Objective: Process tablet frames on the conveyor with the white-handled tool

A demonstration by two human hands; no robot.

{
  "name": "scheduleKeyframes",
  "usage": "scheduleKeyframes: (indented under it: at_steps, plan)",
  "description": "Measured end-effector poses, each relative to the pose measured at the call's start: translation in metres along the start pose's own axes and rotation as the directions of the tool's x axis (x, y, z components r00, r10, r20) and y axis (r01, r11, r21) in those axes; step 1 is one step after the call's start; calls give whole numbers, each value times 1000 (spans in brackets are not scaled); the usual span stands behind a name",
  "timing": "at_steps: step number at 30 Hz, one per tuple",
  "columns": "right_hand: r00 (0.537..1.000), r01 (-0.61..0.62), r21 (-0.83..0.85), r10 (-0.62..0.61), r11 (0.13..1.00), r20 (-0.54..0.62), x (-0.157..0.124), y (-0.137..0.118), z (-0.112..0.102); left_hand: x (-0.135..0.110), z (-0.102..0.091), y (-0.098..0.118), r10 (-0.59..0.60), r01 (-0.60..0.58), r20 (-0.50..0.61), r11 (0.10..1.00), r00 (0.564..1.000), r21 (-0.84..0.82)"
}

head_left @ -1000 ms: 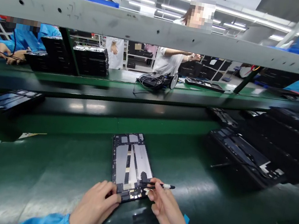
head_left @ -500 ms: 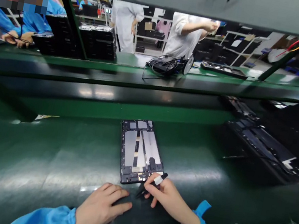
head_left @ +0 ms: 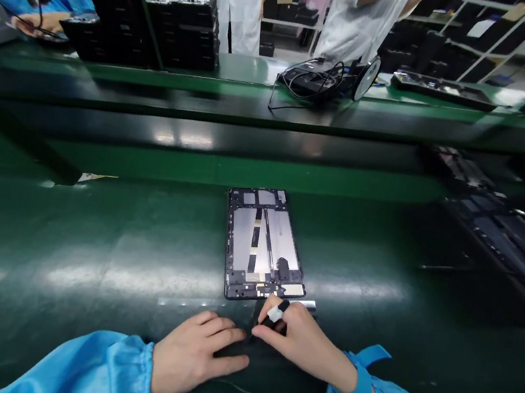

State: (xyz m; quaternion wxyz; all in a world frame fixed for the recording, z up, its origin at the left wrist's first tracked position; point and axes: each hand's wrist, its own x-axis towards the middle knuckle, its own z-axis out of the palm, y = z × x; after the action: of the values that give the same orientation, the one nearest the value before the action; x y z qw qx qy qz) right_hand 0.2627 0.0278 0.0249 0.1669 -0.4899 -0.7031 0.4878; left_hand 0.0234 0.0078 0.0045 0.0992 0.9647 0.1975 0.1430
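Note:
An opened tablet (head_left: 263,251), its inner metal plates and flat cable showing, lies on the green bench top just beyond my hands. My left hand (head_left: 201,355) rests flat on the bench in front of it, fingers spread and holding nothing. Closed around a slim black pen-like tool (head_left: 277,311) with a white wrap is my right hand (head_left: 296,338), near the tablet's lower edge. The tool's tip points down at the bench close to my left fingertips. Beside my left hand, a faint clear strip (head_left: 192,304) lies on the surface.
More opened tablets (head_left: 503,239) are stacked in dark trays at the right. A raised shelf (head_left: 241,88) crosses behind, bearing a bundle of black cables (head_left: 313,80) and stacks of black trays (head_left: 184,34). Green posts stand at left and right. Other people are at work beyond.
The view has tilted down and shifted left. My right hand has drawn closer to my left fingertips with the tool, which now shows less below the fingers. The tablet stays on the bench.

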Motion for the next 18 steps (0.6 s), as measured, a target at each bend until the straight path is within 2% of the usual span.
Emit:
scheduleKeyframes:
  at_steps: [6,9,12,15,18]
  plan:
    - [1000,17,61,-16,998,-17,3,2,7,-1,1,0,-9,9,-2,1000,1000,5]
    - [999,-8,297,17,955,-27,1,10,5,-1,1,3,-20,20,-6,1000,1000,9]
    - [998,-3,546,40,838,-57,4,10,-7,-1,0,2,-29,29,-18,1000,999,3]
    - [993,16,562,51,827,-104,17,-1,-24,0,-4,-6,-66,66,-108,998,992,-5]
    - [996,-35,515,69,857,-47,39,-14,-34,2,-8,-20,-128,139,-231,990,965,34]
